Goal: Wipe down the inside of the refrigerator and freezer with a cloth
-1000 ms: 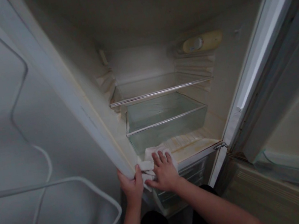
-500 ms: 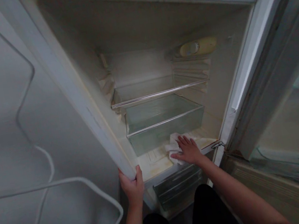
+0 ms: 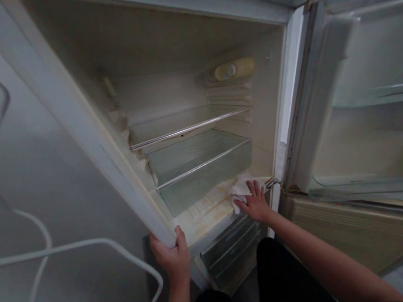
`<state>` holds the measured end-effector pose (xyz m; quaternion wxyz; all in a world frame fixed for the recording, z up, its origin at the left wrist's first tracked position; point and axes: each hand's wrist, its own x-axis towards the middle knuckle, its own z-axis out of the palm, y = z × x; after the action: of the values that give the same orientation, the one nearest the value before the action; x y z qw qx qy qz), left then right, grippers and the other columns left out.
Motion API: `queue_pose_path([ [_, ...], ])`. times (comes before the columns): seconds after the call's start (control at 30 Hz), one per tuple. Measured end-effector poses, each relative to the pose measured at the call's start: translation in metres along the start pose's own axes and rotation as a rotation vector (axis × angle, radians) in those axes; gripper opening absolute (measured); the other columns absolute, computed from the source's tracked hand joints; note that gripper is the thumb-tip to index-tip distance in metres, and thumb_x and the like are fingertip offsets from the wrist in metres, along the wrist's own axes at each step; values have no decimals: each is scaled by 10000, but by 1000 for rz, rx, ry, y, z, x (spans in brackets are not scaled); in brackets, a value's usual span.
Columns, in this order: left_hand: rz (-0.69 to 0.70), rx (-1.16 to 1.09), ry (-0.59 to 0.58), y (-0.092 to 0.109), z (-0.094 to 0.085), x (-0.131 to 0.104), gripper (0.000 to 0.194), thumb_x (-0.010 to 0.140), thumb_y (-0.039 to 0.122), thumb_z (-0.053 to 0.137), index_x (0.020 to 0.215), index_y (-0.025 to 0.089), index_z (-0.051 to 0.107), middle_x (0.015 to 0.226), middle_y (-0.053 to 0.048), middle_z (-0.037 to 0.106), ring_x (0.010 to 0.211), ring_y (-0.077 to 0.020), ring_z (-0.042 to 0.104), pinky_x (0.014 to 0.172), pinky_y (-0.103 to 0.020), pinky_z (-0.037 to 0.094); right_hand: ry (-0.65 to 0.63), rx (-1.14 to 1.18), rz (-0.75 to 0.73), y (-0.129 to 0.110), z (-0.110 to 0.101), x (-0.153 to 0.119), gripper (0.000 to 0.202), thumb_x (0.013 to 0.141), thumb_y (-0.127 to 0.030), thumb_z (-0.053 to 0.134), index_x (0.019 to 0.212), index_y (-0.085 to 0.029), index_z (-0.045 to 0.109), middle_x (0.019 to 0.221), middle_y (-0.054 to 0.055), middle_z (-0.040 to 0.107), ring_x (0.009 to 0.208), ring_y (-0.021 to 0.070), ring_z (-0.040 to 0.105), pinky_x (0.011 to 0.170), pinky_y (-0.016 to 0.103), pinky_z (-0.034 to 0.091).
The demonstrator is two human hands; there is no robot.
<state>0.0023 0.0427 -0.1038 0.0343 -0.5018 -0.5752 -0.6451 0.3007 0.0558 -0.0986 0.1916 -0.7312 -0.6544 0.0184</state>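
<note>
In the head view my left hand (image 3: pixel 172 257) is closed round the lower left front edge of an open fridge (image 3: pixel 112 171), thumb on the inner side. My right hand (image 3: pixel 256 205) lies with spread fingers on a crumpled white cloth (image 3: pixel 239 189), pressing it against the compartment floor (image 3: pixel 207 220) near the front right corner. Yellowish stains mark that floor. Behind the cloth sits a clear drawer (image 3: pixel 206 178), and above it a glass shelf (image 3: pixel 192 129) with a shiny front strip.
The fridge door (image 3: pixel 362 93) stands wide open at the right, with a metal hinge (image 3: pixel 271 182) near my right hand. Below the floor edge is a dark lower drawer (image 3: pixel 232 251). A white cable (image 3: pixel 96 241) loops at the left. A yellowed lamp housing (image 3: pixel 245 66) is on the inner right wall.
My right hand and the cloth have slid toward the right front corner of the compartment floor. My left hand keeps its grip on the edge. The view has turned to the right.
</note>
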Motion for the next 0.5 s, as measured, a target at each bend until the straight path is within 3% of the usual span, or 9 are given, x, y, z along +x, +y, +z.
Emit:
queue_pose_path([
  [0.07,9,-3,3,-2,0,1,839,803,516,687,1451,66,403,1304,-263,583,1259,-387,563,1060,-533,461,-7,49,20,-8,2,-3,642,981,-664,351,1523,-332,440,1684,124,134,1544,416,38,1169,709,96],
  [0.27,7,-14,-28,6,-2,7,906,759,521,702,1441,5,406,1259,-304,604,1160,-420,626,975,-568,521,-41,177,41,-13,-1,1,651,951,-696,399,1383,-263,620,1688,115,123,1545,408,-31,1204,650,80],
  [0.4,-15,-10,-14,14,-4,10,910,718,522,720,1428,19,455,1299,-292,597,1229,-431,588,1038,-581,482,-37,144,22,-16,-8,6,667,959,-697,363,1415,-260,577,1671,133,193,1542,427,33,1172,709,73],
  [0.5,-49,-24,-37,11,-3,8,930,711,524,718,1443,25,437,1296,-285,608,1205,-425,607,1025,-580,493,-9,92,-109,-30,-8,4,635,994,-644,327,1481,-271,490,1638,120,295,1534,383,146,1192,673,86],
])
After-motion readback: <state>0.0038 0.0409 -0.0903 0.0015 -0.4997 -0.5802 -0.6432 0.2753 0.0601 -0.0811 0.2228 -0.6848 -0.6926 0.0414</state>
